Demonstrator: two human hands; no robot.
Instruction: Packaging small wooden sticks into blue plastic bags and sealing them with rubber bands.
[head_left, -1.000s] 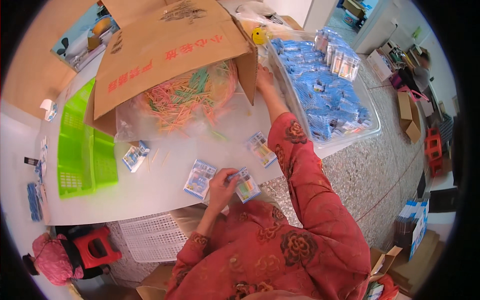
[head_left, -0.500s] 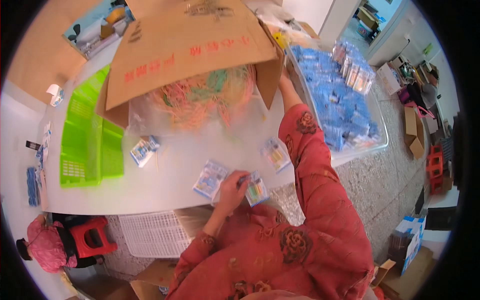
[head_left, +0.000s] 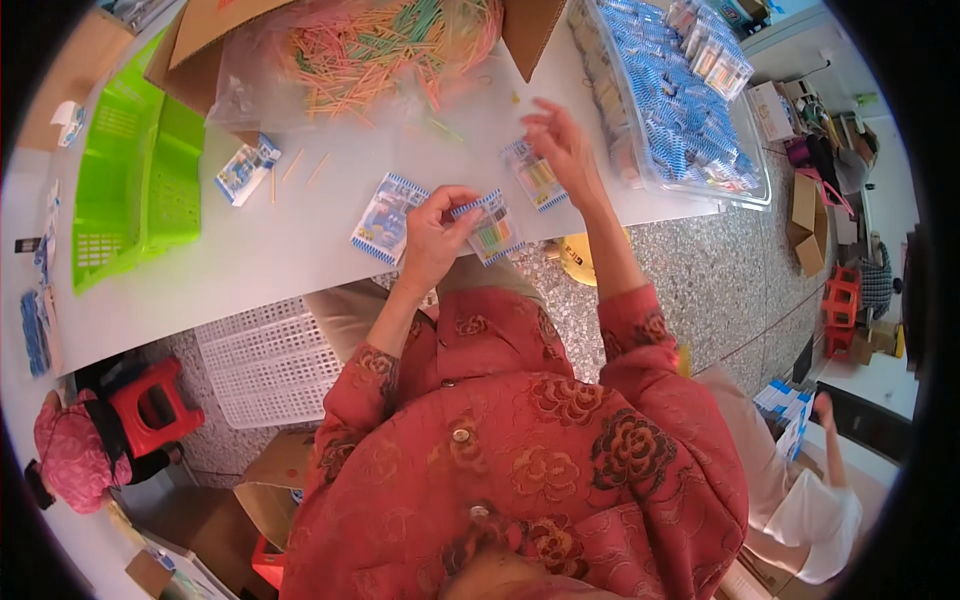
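My left hand [head_left: 437,232] pinches the top corner of a small clear plastic packet [head_left: 494,236] with blue striped ends and thin coloured sticks inside. Just right of it, my right hand [head_left: 566,155] hovers with fingers spread and nothing in them, beside a similar packet [head_left: 533,177] lying on the table. A flat blue-and-white packet [head_left: 383,222] lies against the left hand's other side. Beyond the hands, a cardboard box [head_left: 225,25] tips open, with a heap of thin pink, orange and green sticks [head_left: 385,60] on clear plastic spilling from it.
A clear bin [head_left: 655,185] full of blue packets stands at the right table edge. On the left are a green basket [head_left: 140,180], another packet [head_left: 247,170] and a few loose sticks [head_left: 320,168]. Below are a white crate [head_left: 265,360] and red stool [head_left: 158,405]. Two people are nearby.
My right hand has come back from beside the clear bin toward the near packets, fingers spread. My left hand still grips its packet. The view has tilted down, and a person in white appears lower right.
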